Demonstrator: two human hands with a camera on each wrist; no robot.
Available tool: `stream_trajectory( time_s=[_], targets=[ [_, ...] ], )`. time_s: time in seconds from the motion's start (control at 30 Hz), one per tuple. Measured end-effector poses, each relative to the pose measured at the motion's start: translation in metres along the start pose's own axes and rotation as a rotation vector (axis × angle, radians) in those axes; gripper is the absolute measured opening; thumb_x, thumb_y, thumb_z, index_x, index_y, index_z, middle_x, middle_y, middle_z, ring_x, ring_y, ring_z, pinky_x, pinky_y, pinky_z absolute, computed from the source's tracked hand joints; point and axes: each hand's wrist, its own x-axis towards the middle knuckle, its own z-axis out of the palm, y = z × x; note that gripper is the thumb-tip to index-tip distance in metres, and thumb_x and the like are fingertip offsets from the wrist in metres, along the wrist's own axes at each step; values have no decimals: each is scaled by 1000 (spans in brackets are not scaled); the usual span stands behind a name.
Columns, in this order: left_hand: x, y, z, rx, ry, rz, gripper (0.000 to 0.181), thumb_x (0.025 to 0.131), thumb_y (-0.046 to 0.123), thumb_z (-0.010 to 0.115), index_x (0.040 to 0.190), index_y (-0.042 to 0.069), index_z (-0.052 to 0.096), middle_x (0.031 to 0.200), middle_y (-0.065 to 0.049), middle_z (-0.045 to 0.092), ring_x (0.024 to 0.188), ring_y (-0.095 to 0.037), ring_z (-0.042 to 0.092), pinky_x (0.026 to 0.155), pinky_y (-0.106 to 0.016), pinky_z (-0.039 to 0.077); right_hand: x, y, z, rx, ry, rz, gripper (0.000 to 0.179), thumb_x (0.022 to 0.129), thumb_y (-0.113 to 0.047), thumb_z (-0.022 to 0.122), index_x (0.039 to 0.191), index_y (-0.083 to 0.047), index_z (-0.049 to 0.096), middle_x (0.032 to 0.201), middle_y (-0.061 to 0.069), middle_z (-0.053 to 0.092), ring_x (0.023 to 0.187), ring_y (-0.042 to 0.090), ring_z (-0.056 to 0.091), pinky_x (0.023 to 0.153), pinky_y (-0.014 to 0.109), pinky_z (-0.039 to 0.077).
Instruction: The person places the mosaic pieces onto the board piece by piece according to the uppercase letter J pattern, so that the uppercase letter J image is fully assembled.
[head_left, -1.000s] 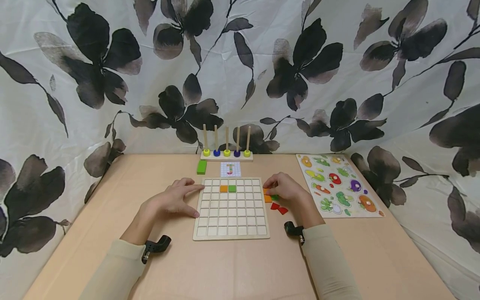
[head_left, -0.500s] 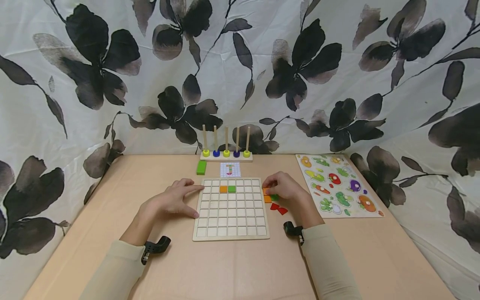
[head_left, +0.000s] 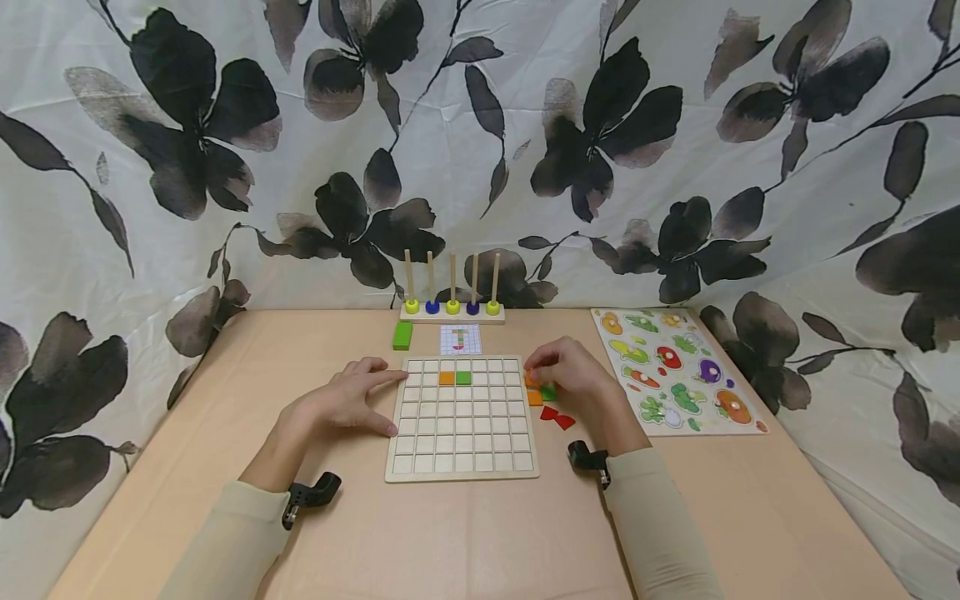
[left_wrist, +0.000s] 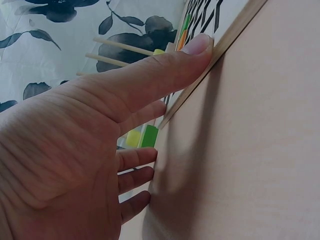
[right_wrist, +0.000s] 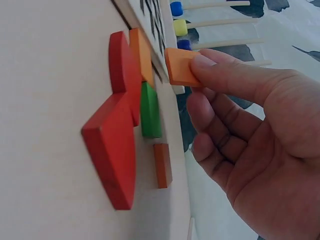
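Now, right hand (head_left: pixel 576 377): thumb and fingers pinch an orange tile (right_wrist: pixel 181 67), which sits just beside the right edge of the board (head_left: pixel 463 442).
Left hand (head_left: pixel 341 404): fingers released and spread, grasping nothing; the thumb tip touches the board's left edge (plainest from the left wrist), and the index finger reaches along to that same edge farther up.
Board contents: an orange square (head_left: pixel 447 378) and a green square (head_left: pixel 463 378), side by side in the second row from the far side, third and fourth from the left.
Beside the board: an orange piece (right_wrist: pixel 142 56), a green piece (right_wrist: pixel 150 111), a brownish-orange piece (right_wrist: pixel 162 166) and two red pieces (right_wrist: pixel 112 150) lie on the worktop (head_left: pixel 450 542) near the right hand.
Pattern card (head_left: pixel 460 339): just beyond the board, its coloured shape too small to make out fully.
Green block (head_left: pixel 402 336): to the left of the card.
Peg stand (head_left: pixel 452 315): at the far edge, five upright pegs with yellow and blue rings (head_left: pixel 453 307) low on them.
Picture sheet (head_left: pixel 675 375): fruit and vegetables, over on the right.
Backdrop: a floral cloth (head_left: pixel 480 167).
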Motion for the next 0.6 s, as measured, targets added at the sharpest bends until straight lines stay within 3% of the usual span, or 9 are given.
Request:
stream_trajectory(
  time_s=[0.13, 0.37, 0.6],
  targets=[
    [0, 0, 0, 0, 1, 1, 99, 71, 58, 90, 155, 24, 50, 160, -22, 34, 144, -44, 32, 112, -70, 32, 1, -4, -1, -7, 7, -24, 16, 95, -7, 74, 110, -7, 80, 97, 8, 72, 83, 28, 59, 69, 30, 49],
    [-1, -1, 1, 1, 4, 6, 99, 72, 58, 89, 156, 24, 50, 160, -22, 34, 143, -44, 32, 112, -70, 33, 2, -8, 0, -19, 18, -41, 21, 97, -10, 72, 117, -7, 78, 103, 7, 74, 87, 27, 58, 69, 29, 47],
    [-2, 0, 0, 3, 9, 17, 99, 72, 57, 89, 155, 22, 50, 159, -22, 34, 143, -44, 33, 112, -69, 33, 3, -14, 4, -40, 30, -61, 23, 98, -12, 72, 119, -5, 77, 102, 8, 73, 91, 27, 58, 80, 33, 49]
  ],
)
